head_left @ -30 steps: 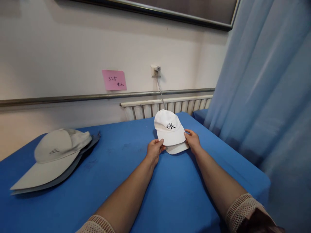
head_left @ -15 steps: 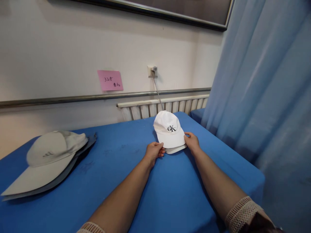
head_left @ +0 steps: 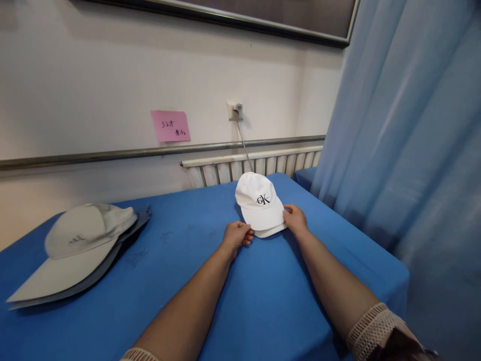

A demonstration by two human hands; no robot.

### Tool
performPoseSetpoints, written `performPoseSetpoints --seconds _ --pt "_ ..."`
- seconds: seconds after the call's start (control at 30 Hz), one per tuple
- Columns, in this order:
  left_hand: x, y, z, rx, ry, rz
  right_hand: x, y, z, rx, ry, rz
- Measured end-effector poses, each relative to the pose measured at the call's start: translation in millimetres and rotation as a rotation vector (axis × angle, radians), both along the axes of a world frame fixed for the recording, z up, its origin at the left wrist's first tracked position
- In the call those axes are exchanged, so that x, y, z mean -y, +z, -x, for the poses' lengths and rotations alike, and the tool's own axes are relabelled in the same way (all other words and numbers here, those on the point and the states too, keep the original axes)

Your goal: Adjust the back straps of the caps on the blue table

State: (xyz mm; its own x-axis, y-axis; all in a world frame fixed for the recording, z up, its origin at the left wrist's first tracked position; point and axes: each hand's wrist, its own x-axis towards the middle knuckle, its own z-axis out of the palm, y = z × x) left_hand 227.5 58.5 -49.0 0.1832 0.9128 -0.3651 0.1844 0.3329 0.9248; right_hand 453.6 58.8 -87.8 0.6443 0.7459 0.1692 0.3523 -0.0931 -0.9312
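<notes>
Two white baseball caps are stacked towards the far side of the blue-covered table (head_left: 180, 271). The upper cap (head_left: 259, 216) has black letters on its front, and its brim points towards me. Beneath it, only the brim edge of the lower cap (head_left: 269, 232) shows. My left hand (head_left: 237, 235) pinches the left edge of the brim between thumb and fingers. On the brim's right edge, my right hand (head_left: 295, 218) grips in the same way; whether the fingers also take in the lower brim, I cannot tell.
At the left lies a light grey cap (head_left: 75, 235) on top of a dark grey cap (head_left: 101, 271). Behind the table are a radiator (head_left: 225, 168), a metal rail (head_left: 150, 152) and a plugged-in cable (head_left: 244, 143). A blue curtain (head_left: 394, 125) hangs on the right.
The upper white cap has come down and slightly towards me, so less of the lower brim shows. Both hands have kept to its brim. The view has shifted slightly.
</notes>
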Motion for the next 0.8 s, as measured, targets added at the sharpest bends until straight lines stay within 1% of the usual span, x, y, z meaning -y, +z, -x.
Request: performPoseSetpoints --seconds 0.1,0.2,0.37,0.47,0.53,0.57,0.63,0.73,0.8 --pt "1 -2.4 -2 -0.049 0.007 -0.039 2 3.6 1 0.048 -0.046 -0.036" --pt "0 -5.6 -4 -0.111 -0.005 -0.071 4 8.4 3 0.101 -0.058 -0.087" --pt "6 -11.4 -5 -0.226 -0.039 -0.138 14 14.0 10 0.180 -0.002 -0.175" --pt "19 -16.2 8 -0.288 -0.063 -0.212 21 15.7 14 0.209 0.033 -0.205" --pt "29 -17.1 29 -0.340 -0.054 -0.289 26 16.9 16 0.220 0.056 -0.214" --pt "33 -15.8 44 -0.371 -0.035 -0.340 29 17.6 18 0.224 0.069 -0.217" --pt "41 -8.6 83 -0.447 0.034 -0.464 33 19.3 24 0.232 0.101 -0.220" --pt "47 12.2 156 -0.587 0.190 -0.645 42 21.8 43 0.234 0.166 -0.225" --pt "49 27.7 204 -0.689 0.319 -0.745 51 23.9 67 0.230 0.236 -0.230"
